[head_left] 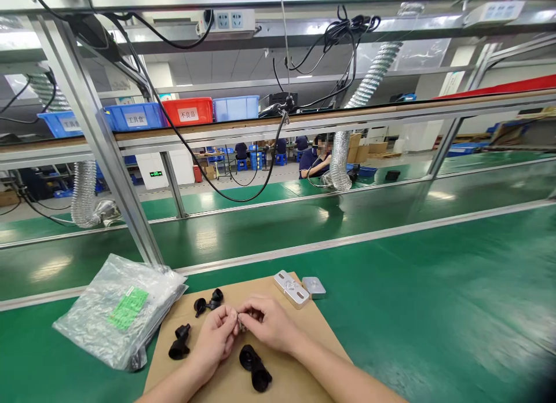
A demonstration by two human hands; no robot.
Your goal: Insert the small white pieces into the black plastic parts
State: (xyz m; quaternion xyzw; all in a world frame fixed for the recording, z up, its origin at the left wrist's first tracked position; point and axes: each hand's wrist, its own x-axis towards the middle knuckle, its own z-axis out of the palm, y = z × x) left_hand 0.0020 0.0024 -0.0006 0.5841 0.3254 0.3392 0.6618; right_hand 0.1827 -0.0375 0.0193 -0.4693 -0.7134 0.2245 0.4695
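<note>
Over a brown cardboard sheet (313, 345), my left hand (215, 340) and my right hand (270, 325) meet fingertip to fingertip. Both are closed in a pinch around something small, mostly hidden by the fingers; a little of it shows beneath them. Black curved plastic parts lie around the hands: one group (208, 303) behind my left hand, one pair (180, 341) to its left, and another pair (255, 368) in front of my right hand. A silver metal block with slots (292, 289) rests at the sheet's back right corner, beside a smaller silver block (314, 287).
A clear plastic bag with a green label (128, 307) lies left of the cardboard on the green table (412, 287). An aluminium post (104, 142) rises behind the bag. Black cables (226, 197) hang from above. A person (315, 160) sits across the line.
</note>
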